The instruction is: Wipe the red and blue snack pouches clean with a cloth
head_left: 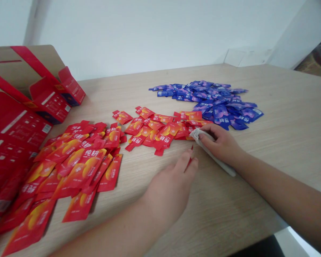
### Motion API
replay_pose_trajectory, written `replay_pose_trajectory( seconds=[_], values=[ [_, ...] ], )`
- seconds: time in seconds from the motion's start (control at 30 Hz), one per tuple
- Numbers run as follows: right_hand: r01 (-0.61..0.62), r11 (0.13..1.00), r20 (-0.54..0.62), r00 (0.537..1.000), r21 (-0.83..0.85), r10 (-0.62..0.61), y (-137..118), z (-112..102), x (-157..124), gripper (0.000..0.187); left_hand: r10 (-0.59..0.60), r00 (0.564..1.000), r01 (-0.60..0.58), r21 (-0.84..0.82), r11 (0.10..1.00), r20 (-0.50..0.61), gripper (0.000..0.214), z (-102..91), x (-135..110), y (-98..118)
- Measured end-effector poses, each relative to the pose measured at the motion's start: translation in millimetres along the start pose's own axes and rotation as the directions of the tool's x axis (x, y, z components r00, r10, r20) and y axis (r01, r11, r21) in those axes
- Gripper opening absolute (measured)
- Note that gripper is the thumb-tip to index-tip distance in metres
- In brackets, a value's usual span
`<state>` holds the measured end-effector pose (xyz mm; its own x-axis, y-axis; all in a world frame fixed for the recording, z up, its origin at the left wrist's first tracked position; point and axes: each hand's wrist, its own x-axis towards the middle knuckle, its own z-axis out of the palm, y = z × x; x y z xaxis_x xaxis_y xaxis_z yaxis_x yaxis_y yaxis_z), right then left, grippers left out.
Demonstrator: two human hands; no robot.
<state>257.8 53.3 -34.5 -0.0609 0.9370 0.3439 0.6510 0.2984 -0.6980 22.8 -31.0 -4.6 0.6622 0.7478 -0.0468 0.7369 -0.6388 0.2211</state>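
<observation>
My right hand [219,142] is shut on a crumpled white cloth [212,151], which presses on the table beside the edge of the red pile. My left hand [173,182] lies just below it, its fingertips around a thin red strip [188,159]. Red-and-orange sachets [81,171] with Chinese lettering lie in a loose, overlapping spread left of my hands. A smaller group of them [160,130] sits directly ahead of my left fingers. Farther back, blue-purple sachets [214,103] form a separate heap, apart from my hands.
Opened red printed cartons [18,121] lie at the left, with a brown cardboard sheet [21,67] behind them. The light wood table [289,117] ends at a front edge at lower right, and a white wall stands behind it.
</observation>
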Motion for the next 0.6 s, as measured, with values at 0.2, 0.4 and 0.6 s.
replay_pose_trajectory(
  seconds=[0.2, 0.4, 0.6],
  values=[
    [-0.002, 0.998, -0.057, 0.998, 0.058, 0.005, -3, -4, -1, 0.021, -0.071, 0.993, 0.079, -0.083, 0.993, 0.091, 0.043, -13.7, -2, -9],
    [0.115, 0.992, 0.017, 0.993, 0.056, -0.116, -4, -5, -8, 0.021, -0.130, 0.989, 0.137, -0.114, 0.984, 0.069, 0.125, -14.9, -3, -22],
    [0.280, 0.947, 0.247, 0.917, 0.159, -0.313, -29, -13, -28, 0.028, -0.049, 0.991, 0.079, -0.252, 0.964, 0.124, 0.117, -18.0, 5, -48]
  ],
)
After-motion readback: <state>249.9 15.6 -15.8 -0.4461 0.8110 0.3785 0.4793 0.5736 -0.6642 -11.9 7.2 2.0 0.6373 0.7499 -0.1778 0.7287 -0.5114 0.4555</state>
